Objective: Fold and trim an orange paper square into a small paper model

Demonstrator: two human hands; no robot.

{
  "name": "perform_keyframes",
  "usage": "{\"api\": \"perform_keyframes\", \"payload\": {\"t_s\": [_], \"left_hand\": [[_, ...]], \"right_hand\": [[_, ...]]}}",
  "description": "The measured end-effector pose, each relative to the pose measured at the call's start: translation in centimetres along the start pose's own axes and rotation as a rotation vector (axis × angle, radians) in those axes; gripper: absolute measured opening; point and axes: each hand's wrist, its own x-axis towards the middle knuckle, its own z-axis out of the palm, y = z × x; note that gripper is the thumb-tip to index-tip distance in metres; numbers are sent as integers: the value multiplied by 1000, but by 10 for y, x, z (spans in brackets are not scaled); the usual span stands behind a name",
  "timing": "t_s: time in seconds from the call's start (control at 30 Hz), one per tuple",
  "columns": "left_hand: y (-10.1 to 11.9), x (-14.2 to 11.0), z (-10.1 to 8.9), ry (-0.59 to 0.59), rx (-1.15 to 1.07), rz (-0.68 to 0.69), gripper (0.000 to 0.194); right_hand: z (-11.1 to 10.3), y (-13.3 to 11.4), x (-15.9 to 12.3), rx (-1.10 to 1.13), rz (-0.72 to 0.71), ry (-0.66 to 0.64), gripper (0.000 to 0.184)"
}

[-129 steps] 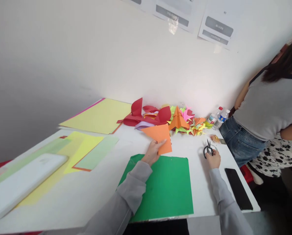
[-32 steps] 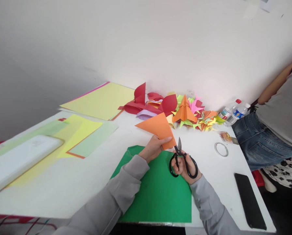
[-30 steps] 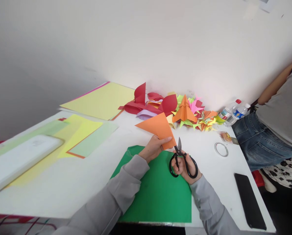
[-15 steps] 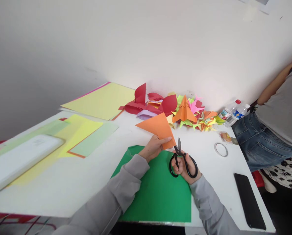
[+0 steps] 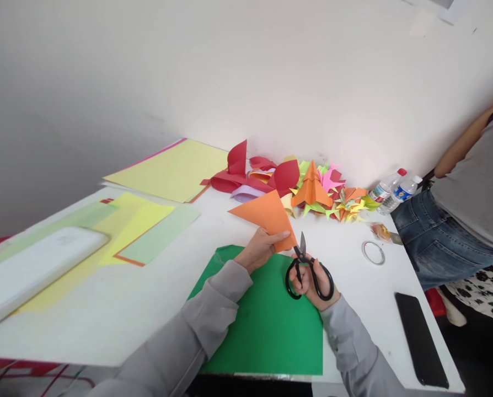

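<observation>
My left hand point(image 5: 258, 249) pinches a folded piece of orange paper point(image 5: 267, 216), thumb on top, above the table. The paper has a point toward the left and a straight edge on the right. My right hand point(image 5: 315, 281) is closed round black-handled scissors point(image 5: 303, 255), fingers through the loops. Their blades are spread, and the lower right corner of the paper is at the blades; whether a cut runs into it I cannot tell. Under both hands a green sheet point(image 5: 267, 331) lies at the table's front edge.
On the white table point(image 5: 147, 314) are yellow and green sheets point(image 5: 155, 237), a white device point(image 5: 43, 270), red paper shapes point(image 5: 234, 171), folded paper pieces point(image 5: 312, 190), two bottles point(image 5: 391, 190), a tape roll point(image 5: 373, 252) and a black phone point(image 5: 421, 339). A person point(image 5: 470, 204) stands at the right.
Since the oldest frame, my right hand has brought the scissors from the table's right side to the orange paper, leaving the tape roll behind. Over the last second both hands hold still.
</observation>
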Motion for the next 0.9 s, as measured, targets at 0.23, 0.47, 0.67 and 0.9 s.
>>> {"api": "perform_keyframes", "payload": {"t_s": [0.23,0.47,0.67,0.9], "left_hand": [[3,2,-3,30,5,14,27],[4,1,-3,15,21,-1,28],[1,-1,-1,13,-4,-30,29],[-1,-5,3,-62,40,-102,30]], "right_hand": [[2,-1,-2,24,-9,-20,53],[4,-2,-4,9,-4,-3,54],[4,-1,-4,28,23,2,52],[5,0,-4,31,9,9,51]]}}
